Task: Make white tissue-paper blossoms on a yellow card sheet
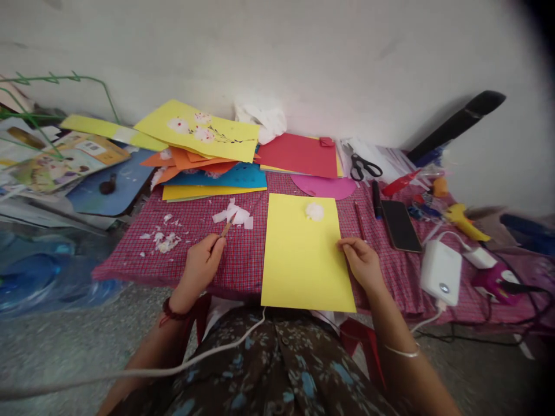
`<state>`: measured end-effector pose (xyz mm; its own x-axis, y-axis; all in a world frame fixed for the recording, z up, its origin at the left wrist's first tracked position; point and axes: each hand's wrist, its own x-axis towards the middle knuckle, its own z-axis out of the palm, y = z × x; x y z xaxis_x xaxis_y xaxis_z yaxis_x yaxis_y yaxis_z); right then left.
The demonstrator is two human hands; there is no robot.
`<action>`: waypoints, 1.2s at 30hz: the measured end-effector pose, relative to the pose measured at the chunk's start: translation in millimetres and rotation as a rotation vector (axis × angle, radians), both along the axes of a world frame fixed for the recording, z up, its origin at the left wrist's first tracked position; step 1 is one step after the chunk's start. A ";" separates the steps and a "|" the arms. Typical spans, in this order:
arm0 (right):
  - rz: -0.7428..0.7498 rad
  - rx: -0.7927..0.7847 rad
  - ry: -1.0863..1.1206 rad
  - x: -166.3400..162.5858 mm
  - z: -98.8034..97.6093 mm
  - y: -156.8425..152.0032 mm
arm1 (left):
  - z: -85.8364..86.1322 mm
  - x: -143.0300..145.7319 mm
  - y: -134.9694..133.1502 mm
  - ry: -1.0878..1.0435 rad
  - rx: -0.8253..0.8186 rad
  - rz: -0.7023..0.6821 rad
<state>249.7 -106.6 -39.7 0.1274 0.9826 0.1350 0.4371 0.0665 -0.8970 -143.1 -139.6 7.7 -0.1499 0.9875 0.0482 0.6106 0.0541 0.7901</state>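
A yellow sheet of paper lies at the table's front edge, with a white fluffy paper flower near its top right. My right hand is closed at the sheet's right edge, thumb and forefinger pinched on it. My left hand is closed around a slim brown stick with a dark pointed tip; its exact kind is unclear. The tip reaches to pale pink paper pieces. Left of these lie small white paper scraps. A thin dark red pencil rests right of the sheet.
Behind are stacked coloured papers, a yellow sheet with flowers on top, and red paper. To the right are black scissors, a marker, a phone, a yellow glue gun and a white power bank with cables.
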 end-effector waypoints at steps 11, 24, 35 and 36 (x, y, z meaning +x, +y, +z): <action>-0.004 0.027 -0.044 -3.2 2.4 -0.5 | 0.2 53.9 -17.5 -0.945 -0.482 -0.417; 0.035 0.055 -0.107 -4.3 1.7 1.7 | 30.1 96.7 24.0 -0.994 -0.135 -0.184; 0.048 0.066 -0.133 -8.8 10.5 -0.1 | -4.7 110.8 118.7 -0.465 -0.023 -0.599; 0.046 0.064 -0.138 -9.0 11.0 -0.1 | -8.9 110.1 121.6 -0.471 -0.036 -0.611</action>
